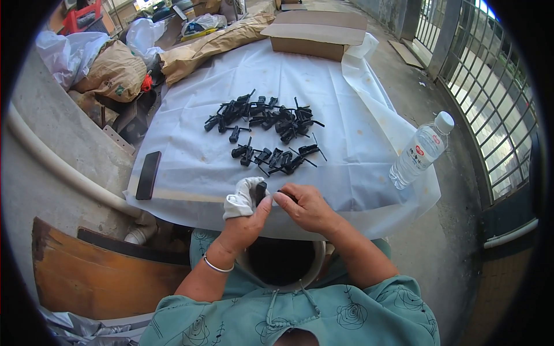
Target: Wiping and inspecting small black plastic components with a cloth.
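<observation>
At the near edge of the table, my left hand (248,224) is closed around a small black plastic part (261,191). White cloth (240,200) covers the fingers of that hand. Close beside it, my right hand (309,209) pinches something dark, mostly hidden by the fingers; its kind cannot be made out. Farther out lies a loose heap of black plastic parts (291,120) with thin stems sticking out. A smaller group of similar parts (280,159) is nearer to my hands.
White sheeting (190,127) covers the table. A dark phone (149,176) lies at the left, a water bottle (421,151) at the right. An open cardboard box (314,43) sits at the far end. Below my hands, a bucket (317,262) is between my knees.
</observation>
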{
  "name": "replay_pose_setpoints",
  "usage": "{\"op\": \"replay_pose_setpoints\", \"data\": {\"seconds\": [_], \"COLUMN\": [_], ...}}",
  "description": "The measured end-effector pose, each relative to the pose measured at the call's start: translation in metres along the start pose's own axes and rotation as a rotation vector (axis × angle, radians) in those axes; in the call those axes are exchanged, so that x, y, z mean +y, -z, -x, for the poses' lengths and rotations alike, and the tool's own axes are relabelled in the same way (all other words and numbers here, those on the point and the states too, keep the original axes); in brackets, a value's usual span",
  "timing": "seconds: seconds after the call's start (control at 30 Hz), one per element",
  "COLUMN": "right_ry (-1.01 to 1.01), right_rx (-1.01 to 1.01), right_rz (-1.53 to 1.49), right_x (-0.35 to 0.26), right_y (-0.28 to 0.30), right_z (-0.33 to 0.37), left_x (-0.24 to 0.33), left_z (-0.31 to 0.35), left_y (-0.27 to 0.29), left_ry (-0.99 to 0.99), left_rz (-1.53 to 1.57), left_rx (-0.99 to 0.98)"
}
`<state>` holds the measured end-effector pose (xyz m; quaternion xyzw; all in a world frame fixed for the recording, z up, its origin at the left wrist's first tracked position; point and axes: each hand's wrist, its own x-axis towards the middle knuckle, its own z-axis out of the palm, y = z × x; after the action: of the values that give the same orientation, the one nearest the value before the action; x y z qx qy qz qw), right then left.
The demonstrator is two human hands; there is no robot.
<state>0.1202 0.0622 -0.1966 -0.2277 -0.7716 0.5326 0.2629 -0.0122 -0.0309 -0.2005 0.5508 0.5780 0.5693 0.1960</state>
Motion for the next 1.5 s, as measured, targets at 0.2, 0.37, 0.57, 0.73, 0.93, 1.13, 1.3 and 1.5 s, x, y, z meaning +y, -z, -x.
{"op": "replay_pose_setpoints", "data": {"seconds": [0.2, 0.37, 0.57, 0.73, 0.93, 1.13, 1.3, 1.5], "right_ry": [0.304, 0.440, 0.206, 0.239, 0.206, 0.153, 0.226, 0.267], "right_rx": [0.011, 0.127, 0.078, -0.019, 0.040, -0.020, 0.063, 0.410], "right_rz": [0.247, 0.092, 0.024, 0.074, 0.052, -0.004, 0.280, 0.692], "right_x": [0.012, 0.004, -0.001, 0.002, -0.003, -0.006, -0.002, 0.028], "right_y": [0.017, 0.010, 0.007, 0.001, -0.014, -0.022, 0.010, 0.024], "right_z": [0.001, -0.001, 0.003, 0.003, 0.005, 0.000, -0.010, -0.024], "left_x": [0.012, 0.018, 0.016, 0.007, 0.012, 0.010, 0.023, 0.008], "left_z": [-0.006, -0.005, -0.003, -0.002, 0.004, 0.012, 0.007, -0.001], "left_y": [0.008, 0.005, 0.000, -0.004, -0.007, -0.005, 0.017, 0.020], "left_ry": [0.365, 0.355, 0.287, 0.059, -0.041, -0.067, 0.045, 0.307], "left_rz": [0.408, 0.298, 0.247, -0.010, -0.163, -0.167, -0.249, 0.008], "left_rx": [-0.043, -0.253, -0.246, -0.207, -0.103, 0.010, -0.261, -0.318]}}
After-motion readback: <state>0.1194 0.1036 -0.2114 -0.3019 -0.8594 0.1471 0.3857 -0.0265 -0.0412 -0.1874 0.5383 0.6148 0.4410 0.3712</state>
